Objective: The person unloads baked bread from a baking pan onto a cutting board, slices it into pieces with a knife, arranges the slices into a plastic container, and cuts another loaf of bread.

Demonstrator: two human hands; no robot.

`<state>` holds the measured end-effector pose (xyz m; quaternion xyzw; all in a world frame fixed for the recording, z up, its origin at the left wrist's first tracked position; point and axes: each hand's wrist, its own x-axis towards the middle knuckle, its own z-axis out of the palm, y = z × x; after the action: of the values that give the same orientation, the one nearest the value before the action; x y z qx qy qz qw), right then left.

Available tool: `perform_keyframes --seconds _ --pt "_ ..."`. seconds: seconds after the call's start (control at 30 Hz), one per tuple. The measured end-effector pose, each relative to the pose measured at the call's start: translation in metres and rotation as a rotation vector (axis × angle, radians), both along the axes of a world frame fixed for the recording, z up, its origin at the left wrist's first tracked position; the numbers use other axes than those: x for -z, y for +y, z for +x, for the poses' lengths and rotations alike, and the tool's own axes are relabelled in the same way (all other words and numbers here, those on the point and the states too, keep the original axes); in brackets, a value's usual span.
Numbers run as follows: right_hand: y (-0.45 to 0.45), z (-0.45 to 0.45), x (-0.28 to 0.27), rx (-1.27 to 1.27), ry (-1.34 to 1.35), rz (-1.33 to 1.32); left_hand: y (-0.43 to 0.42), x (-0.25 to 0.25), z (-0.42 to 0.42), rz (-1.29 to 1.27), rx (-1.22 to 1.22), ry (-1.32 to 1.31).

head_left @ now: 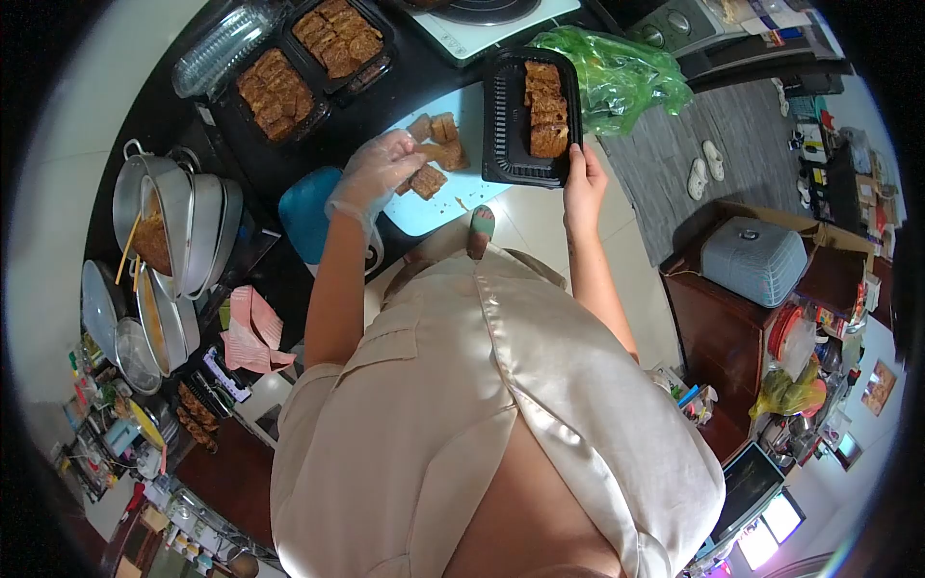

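Note:
My left hand [383,166], in a clear plastic glove, is over the light blue cutting board [414,220]. Its fingers are pinched on a brown food piece [431,151] with a browned crust; the exact food cannot be told. Other cut brown pieces [428,181] lie on the board beside the fingertips. My bare right hand [584,183] grips the near right corner of a black plastic tray [511,171], tilted over the board's right side. Inside the tray, a row of brown pieces [546,111] sits along the right.
Two black trays [313,125] filled with brown pieces stand at the back left, beside clear lids [217,58]. A green plastic bag [617,82] lies right of my tray. Metal pots [207,231] and a pink cloth [253,332] are at the left. A white cooktop [453,39] stands behind.

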<state>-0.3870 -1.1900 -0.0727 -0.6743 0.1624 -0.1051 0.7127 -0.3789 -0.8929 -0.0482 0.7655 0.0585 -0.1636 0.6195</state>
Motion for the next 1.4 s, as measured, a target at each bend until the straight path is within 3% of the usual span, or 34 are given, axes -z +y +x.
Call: perform_keyframes --seconds 0.03,0.1,0.13,0.2,0.3,0.4,0.5,0.67,0.8,0.87,0.97,1.03,1.1,1.3,1.4 --pt "-0.001 0.0 0.0 -0.014 0.008 0.007 0.002 0.0 0.002 0.0 0.0 0.0" --pt "0.0 0.001 0.0 -0.03 0.018 0.014 0.009 0.001 0.008 0.552 0.146 -0.102" --pt "0.001 0.002 0.0 -0.02 0.005 0.006 0.012 0.003 0.012 0.552 0.143 -0.101" --pt "0.001 0.003 0.0 -0.01 -0.007 -0.002 0.019 0.007 0.021 0.808 0.235 -0.096" --pt "-0.005 0.003 0.003 -0.055 0.042 0.018 0.02 0.015 0.031 0.696 0.072 -0.325" --pt "-0.005 0.005 0.011 -0.087 0.038 0.009 -0.003 0.021 0.044 0.746 0.042 -0.337" --pt "0.001 0.006 0.008 -0.025 -0.001 -0.03 -0.019 0.02 0.057 0.852 0.127 -0.157" --pt "0.006 0.0 -0.005 0.018 0.0 -0.031 -0.014 0.001 0.057 0.716 0.177 -0.13" --pt "0.003 -0.002 -0.005 -0.003 0.086 -0.042 -0.018 -0.003 0.058 0.807 0.161 -0.308" --pt "0.004 -0.003 -0.003 0.003 -0.016 -0.016 -0.026 -0.002 0.061 0.811 0.149 -0.41" --pt "0.002 -0.002 0.002 -0.01 -0.019 -0.035 -0.049 -0.016 0.068 0.957 0.302 -0.515" --pt "0.002 -0.003 0.0 -0.02 -0.011 -0.031 -0.064 -0.03 0.073 1.118 0.461 -0.166" --pt "0.002 -0.001 -0.002 -0.021 -0.005 -0.026 -0.068 -0.038 0.074 1.133 0.491 -0.159" --pt "0.006 -0.004 -0.004 0.034 -0.017 -0.009 -0.062 -0.006 0.076 1.28 0.568 -0.421" --pt "0.005 -0.005 -0.003 0.037 -0.004 0.01 -0.047 -0.003 0.072 1.106 0.554 -0.528"
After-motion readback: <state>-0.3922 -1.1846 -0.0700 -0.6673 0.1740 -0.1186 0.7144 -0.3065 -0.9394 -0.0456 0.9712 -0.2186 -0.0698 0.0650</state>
